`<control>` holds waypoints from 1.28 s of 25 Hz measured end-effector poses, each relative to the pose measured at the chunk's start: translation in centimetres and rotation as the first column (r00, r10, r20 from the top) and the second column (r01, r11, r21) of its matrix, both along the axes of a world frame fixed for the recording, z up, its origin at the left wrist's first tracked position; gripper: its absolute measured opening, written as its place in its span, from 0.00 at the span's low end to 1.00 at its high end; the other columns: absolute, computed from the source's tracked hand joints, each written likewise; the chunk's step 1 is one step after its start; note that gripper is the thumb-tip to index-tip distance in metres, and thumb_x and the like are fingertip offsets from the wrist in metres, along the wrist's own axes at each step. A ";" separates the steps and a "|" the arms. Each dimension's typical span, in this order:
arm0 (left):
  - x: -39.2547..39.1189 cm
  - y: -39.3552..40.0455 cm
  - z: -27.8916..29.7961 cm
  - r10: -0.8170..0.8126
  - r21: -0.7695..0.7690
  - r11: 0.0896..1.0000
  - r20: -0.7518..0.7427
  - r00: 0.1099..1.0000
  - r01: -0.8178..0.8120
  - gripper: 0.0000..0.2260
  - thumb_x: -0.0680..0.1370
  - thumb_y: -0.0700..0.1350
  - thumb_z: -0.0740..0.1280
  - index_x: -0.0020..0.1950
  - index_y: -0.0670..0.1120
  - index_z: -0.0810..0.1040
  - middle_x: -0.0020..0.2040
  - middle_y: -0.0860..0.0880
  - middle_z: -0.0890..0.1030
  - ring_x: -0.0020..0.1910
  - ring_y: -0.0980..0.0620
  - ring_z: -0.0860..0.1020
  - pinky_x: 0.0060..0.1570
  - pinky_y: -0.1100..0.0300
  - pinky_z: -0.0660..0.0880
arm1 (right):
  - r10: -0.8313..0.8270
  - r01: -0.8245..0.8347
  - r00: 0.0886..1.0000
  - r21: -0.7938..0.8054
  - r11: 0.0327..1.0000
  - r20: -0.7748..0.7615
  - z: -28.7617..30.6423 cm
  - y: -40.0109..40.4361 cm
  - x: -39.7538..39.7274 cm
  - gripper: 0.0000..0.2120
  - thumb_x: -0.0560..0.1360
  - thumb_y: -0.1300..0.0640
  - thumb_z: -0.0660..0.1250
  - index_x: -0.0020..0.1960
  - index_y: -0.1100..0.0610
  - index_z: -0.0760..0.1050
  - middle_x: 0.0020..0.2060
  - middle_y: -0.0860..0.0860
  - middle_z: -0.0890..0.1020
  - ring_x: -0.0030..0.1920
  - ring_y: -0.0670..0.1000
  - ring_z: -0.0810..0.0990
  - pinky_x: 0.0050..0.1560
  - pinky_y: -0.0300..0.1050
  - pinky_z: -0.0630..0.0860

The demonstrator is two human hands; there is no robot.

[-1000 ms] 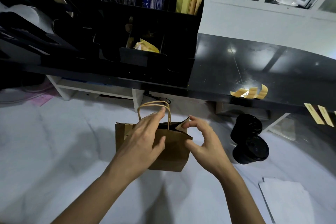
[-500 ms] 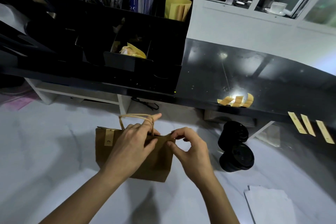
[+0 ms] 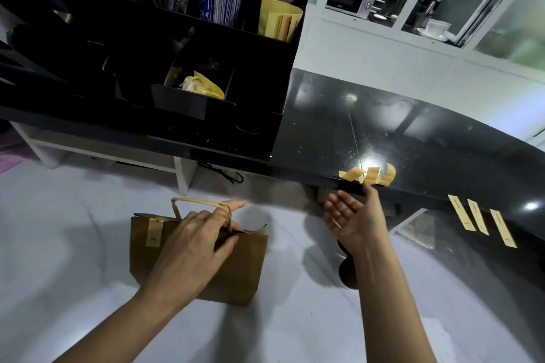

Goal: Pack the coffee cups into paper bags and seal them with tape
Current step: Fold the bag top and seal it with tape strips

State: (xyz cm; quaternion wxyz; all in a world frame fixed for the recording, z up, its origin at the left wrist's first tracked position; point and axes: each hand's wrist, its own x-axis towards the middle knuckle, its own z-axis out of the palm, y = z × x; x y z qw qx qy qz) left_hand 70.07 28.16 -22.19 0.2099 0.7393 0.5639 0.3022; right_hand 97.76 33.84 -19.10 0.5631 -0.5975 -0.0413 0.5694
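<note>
1. A brown paper bag (image 3: pixel 236 271) stands on the white table (image 3: pixel 59 244), low and left of the middle. Its top is folded shut.
2. A small strip of tan tape (image 3: pixel 154 232) sticks over the bag's top fold near its left end.
3. The left hand (image 3: pixel 194 247) lies over the top of the bag. Its fingers curl over the folded edge and squeeze it. The pointer finger sticks out straight through the bag's string handles (image 3: pixel 206 205).
4. To the right of the bag, the right hand (image 3: pixel 351 215) is up in the air. Its palm shows, its fingers are spread out and it holds nothing. One fingertip is right at the edge of the black counter (image 3: pixel 413 138).
5. Just past that fingertip, three curled tape pieces (image 3: pixel 368 175) stick up from the counter edge.
6. Below the right wrist, dark cup lids (image 3: pixel 346 272) peek out. The arm hides most of them, so I cannot tell how many cups are there.
7. Farther right, three flat tape strips (image 3: pixel 480 219) lie side by side on the counter edge.
8. Up at the back left, a black organizer (image 3: pixel 191 106) holds yellow paper bits.
</note>
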 end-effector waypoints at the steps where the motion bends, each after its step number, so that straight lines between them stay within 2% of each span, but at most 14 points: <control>1: 0.0 0.0 0.0 -0.003 0.003 1.000 -0.005 1.000 0.003 0.29 0.76 0.50 0.72 0.73 0.65 0.64 0.50 0.62 0.81 0.55 0.59 0.75 0.56 0.58 0.75 | 0.009 -0.008 0.999 0.012 1.000 -0.032 0.3 0.4 0.4 0.23 0.78 0.38 0.63 0.47 0.59 0.78 0.38 0.55 0.84 0.40 0.54 0.82 0.44 0.49 0.77; 5: 0.1 0.1 0.0 -0.012 0.013 1.000 -0.007 1.000 0.012 0.28 0.76 0.49 0.72 0.73 0.64 0.66 0.50 0.63 0.80 0.55 0.60 0.75 0.56 0.60 0.74 | 0.056 -0.054 0.994 0.028 0.998 -0.089 1.1 1.1 0.2 0.18 0.76 0.43 0.68 0.48 0.59 0.79 0.38 0.54 0.84 0.40 0.53 0.81 0.45 0.48 0.77; 8: 0.0 0.0 0.0 -0.017 0.017 1.000 -0.002 1.000 0.017 0.28 0.76 0.49 0.72 0.73 0.63 0.67 0.50 0.63 0.80 0.55 0.60 0.75 0.57 0.59 0.74 | 0.082 -0.082 0.996 -0.010 0.997 -0.035 1.2 1.4 0.0 0.09 0.77 0.53 0.66 0.45 0.58 0.79 0.37 0.53 0.84 0.38 0.52 0.81 0.43 0.48 0.77; 10: 0.0 0.1 0.0 -0.019 0.023 1.000 -0.005 1.000 0.019 0.28 0.76 0.49 0.72 0.72 0.63 0.67 0.49 0.63 0.80 0.55 0.59 0.76 0.56 0.58 0.75 | 0.095 -0.094 0.995 -0.038 0.995 0.016 1.2 1.5 0.2 0.08 0.77 0.56 0.64 0.44 0.57 0.79 0.37 0.52 0.85 0.37 0.51 0.82 0.42 0.47 0.78; 14: 0.0 0.1 -0.1 -0.022 0.024 0.999 -0.012 1.000 0.023 0.28 0.76 0.48 0.72 0.72 0.63 0.67 0.49 0.63 0.80 0.54 0.58 0.76 0.56 0.55 0.76 | 0.143 -0.139 0.982 -0.047 0.989 0.119 1.4 1.4 0.7 0.07 0.79 0.55 0.67 0.45 0.55 0.82 0.34 0.47 0.84 0.37 0.46 0.80 0.43 0.42 0.75; 17: 0.1 0.1 -0.1 -0.014 0.032 0.999 -0.023 1.000 0.015 0.28 0.76 0.48 0.72 0.72 0.62 0.67 0.49 0.62 0.81 0.54 0.57 0.76 0.56 0.55 0.76 | 0.125 -0.122 0.976 -0.033 0.992 0.179 0.6 1.3 0.8 0.07 0.80 0.54 0.68 0.46 0.54 0.83 0.32 0.45 0.83 0.35 0.44 0.77 0.40 0.40 0.73; 22: 0.2 -0.1 0.1 0.002 0.040 0.999 -0.034 0.999 -0.001 0.27 0.76 0.48 0.72 0.72 0.62 0.67 0.49 0.61 0.81 0.54 0.56 0.77 0.55 0.55 0.76 | 0.097 -0.108 0.956 0.024 0.994 0.278 -0.1 1.0 0.5 0.07 0.80 0.54 0.69 0.45 0.54 0.83 0.34 0.47 0.83 0.30 0.43 0.77 0.35 0.38 0.71; 25: 0.3 -0.1 0.2 0.008 0.045 0.999 -0.042 0.999 -0.007 0.26 0.76 0.48 0.72 0.72 0.61 0.68 0.50 0.60 0.82 0.54 0.55 0.77 0.55 0.56 0.76 | 0.122 -0.164 0.937 0.104 0.981 0.327 1.4 0.4 -0.4 0.07 0.80 0.56 0.69 0.46 0.57 0.84 0.33 0.47 0.84 0.29 0.43 0.76 0.34 0.38 0.69; 28: 0.4 0.0 0.2 0.019 0.019 1.000 -0.061 0.998 -0.018 0.26 0.78 0.51 0.70 0.72 0.63 0.65 0.51 0.59 0.81 0.55 0.56 0.76 0.56 0.57 0.76 | 0.159 -0.240 0.918 0.193 0.951 0.362 2.4 -0.8 -1.9 0.06 0.79 0.60 0.69 0.49 0.58 0.85 0.38 0.51 0.85 0.31 0.45 0.76 0.33 0.38 0.71; 32: 0.7 -0.3 0.3 0.043 0.020 0.999 -0.063 0.997 -0.042 0.25 0.78 0.51 0.70 0.73 0.62 0.67 0.51 0.58 0.81 0.55 0.56 0.76 0.55 0.57 0.76 | 0.275 -0.380 0.860 0.180 0.908 0.429 1.9 -3.2 -4.4 0.08 0.78 0.60 0.72 0.55 0.56 0.86 0.43 0.54 0.87 0.34 0.45 0.78 0.39 0.40 0.74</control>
